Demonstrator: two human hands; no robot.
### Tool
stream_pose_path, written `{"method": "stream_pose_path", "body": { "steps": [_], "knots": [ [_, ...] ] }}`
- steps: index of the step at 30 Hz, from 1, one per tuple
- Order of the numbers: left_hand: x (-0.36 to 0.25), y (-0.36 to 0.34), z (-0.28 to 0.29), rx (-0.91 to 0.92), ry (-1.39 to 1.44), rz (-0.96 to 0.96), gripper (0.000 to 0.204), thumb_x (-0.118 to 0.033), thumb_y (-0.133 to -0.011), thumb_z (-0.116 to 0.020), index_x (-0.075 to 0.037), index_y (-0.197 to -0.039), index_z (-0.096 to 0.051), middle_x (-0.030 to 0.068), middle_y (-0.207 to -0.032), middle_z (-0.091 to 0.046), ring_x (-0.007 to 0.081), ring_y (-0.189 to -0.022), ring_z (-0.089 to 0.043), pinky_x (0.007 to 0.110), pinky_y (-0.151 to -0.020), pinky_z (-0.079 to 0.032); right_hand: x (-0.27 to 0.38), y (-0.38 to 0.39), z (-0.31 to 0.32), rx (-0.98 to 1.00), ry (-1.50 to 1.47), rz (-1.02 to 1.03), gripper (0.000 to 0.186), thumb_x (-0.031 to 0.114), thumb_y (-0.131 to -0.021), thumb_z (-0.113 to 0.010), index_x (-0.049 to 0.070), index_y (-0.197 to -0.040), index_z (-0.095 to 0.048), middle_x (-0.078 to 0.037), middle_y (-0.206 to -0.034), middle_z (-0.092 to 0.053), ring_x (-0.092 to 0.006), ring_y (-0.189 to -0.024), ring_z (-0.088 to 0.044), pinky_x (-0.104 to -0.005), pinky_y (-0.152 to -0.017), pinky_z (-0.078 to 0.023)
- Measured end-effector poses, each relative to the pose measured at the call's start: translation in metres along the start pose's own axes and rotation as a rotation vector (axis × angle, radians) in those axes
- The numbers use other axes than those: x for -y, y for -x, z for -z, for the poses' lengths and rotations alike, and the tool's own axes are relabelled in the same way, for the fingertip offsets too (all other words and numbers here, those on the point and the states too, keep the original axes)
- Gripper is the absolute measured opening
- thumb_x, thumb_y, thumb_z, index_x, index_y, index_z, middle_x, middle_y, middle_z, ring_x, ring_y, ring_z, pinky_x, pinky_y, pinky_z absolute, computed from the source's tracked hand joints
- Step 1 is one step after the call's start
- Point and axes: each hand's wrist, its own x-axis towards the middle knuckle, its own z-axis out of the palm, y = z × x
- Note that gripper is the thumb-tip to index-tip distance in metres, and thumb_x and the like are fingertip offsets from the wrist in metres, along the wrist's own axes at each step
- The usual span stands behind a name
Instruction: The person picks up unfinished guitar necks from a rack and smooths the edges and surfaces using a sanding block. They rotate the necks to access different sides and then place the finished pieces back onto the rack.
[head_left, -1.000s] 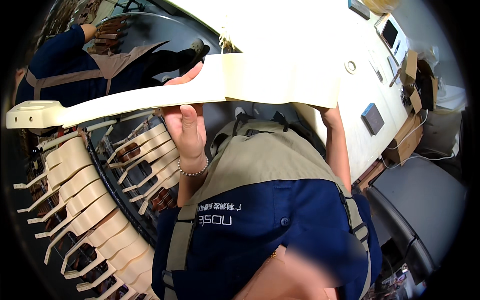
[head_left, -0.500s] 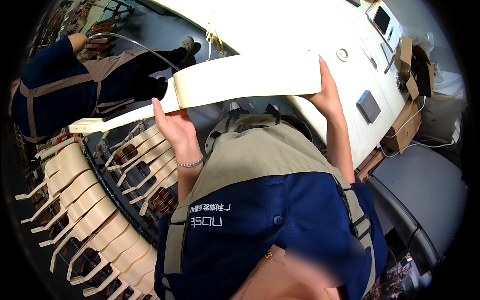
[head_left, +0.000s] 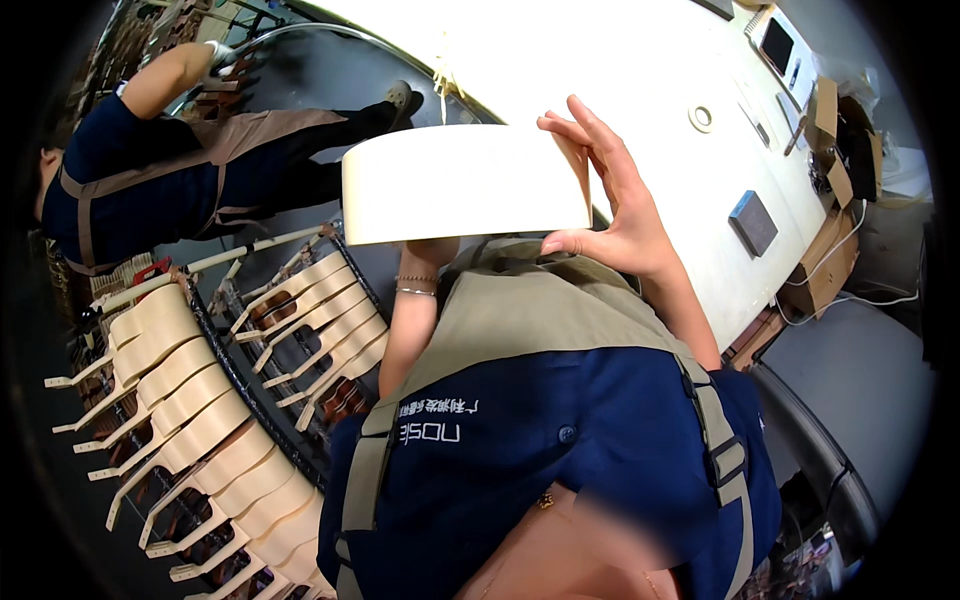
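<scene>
While gripped edgewise, pale panel [head_left: 465, 180] above racks [head_left: 200, 400].

The person wears a navy short-sleeved shirt [head_left: 590, 440], beige apron straps [head_left: 715, 440], and thin wrist bracelets [head_left: 415, 285].

One cream board [head_left: 465, 185] — two hands [head_left: 620, 215] — two people [head_left: 150, 180]

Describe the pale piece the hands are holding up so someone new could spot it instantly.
Start at the long white workbench across the top. In front of it, above the person's blue shirt and tan apron, the right hand grips one end of a broad cream wooden panel. Unlike the narrow-necked cream pieces racked at lower left, it is one wide, plain slab with a rounded left corner.
</scene>
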Motion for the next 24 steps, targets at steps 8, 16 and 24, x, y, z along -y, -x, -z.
{"method": "stream_pose_path", "body": {
  "steps": [8, 16, 24],
  "knots": [
    [-0.004, 0.012, 0.036, -0.046, 0.103, 0.036, 0.036, -0.024, -0.093, -0.044, -0.003, -0.123, -0.05, 0.0151, -0.12, -0.055, 0.0289, -0.113, -0.051, 0.041, -0.098, -0.042, -0.021, 0.003, 0.022, -0.128, 0.383, 0.139, 0.044, 0.052, -0.076, -0.063, 0.019, -0.105, -0.069, -0.015, -0.144, -0.031, -0.0365, -0.136, -0.018, -0.0534, -0.109, -0.009],
    [-0.041, 0.011, -0.028, -0.349, 0.229, -0.45, 0.029, -0.027, -0.09, -0.056, -0.005, -0.109, -0.055, 0.0012, -0.085, -0.059, 0.0163, -0.083, -0.058, 0.039, -0.1, -0.04, -0.084, 0.042, 0.059, -0.178, -0.319, -0.4, 0.118, 0.036, -0.052, -0.087, 0.01, -0.144, -0.019, -0.009, -0.148, -0.022, -0.0249, -0.135, -0.025, -0.0392, -0.111, -0.021],
    [-0.046, 0.012, -0.096, -0.11, 0.004, -0.741, 0.046, -0.021, -0.082, -0.067, -0.009, -0.121, -0.045, 0.0037, -0.072, -0.056, 0.0151, -0.072, -0.057, 0.046, -0.093, -0.045, -0.108, 0.045, 0.069, -0.25, -0.045, -0.388, 0.123, 0.011, -0.043, -0.088, 0.011, -0.144, -0.017, -0.009, -0.148, -0.023, -0.0269, -0.132, -0.03, -0.041, -0.107, -0.033]
  ]
}}
